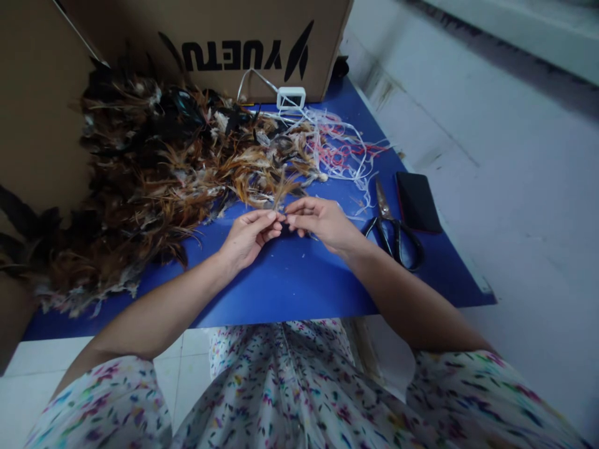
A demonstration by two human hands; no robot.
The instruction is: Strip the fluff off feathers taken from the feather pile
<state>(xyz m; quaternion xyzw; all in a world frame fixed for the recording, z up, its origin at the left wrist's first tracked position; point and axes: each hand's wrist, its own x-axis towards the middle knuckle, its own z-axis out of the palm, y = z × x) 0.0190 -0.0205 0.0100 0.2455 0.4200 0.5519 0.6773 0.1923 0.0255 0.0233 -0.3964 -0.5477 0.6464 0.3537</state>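
Over the blue table (299, 280), my left hand (253, 236) is closed in a pinch. A thin brown feather (281, 190) rises from its fingertips, against the background of the feather pile (154, 168). Close on the other side is my right hand (325, 223), with thumb and index finger pinched together beside the left fingertips. What the right fingers hold is too small to make out. The pile of brown and black feathers spreads just beyond both hands and to the left.
Black-handled scissors (395, 231) lie right of my right hand, beside a dark phone (417, 202). White and red strings (344, 146) lie tangled behind. A small white device (291, 98) stands before a cardboard box (253, 37). A wall (491, 143) runs along the right.
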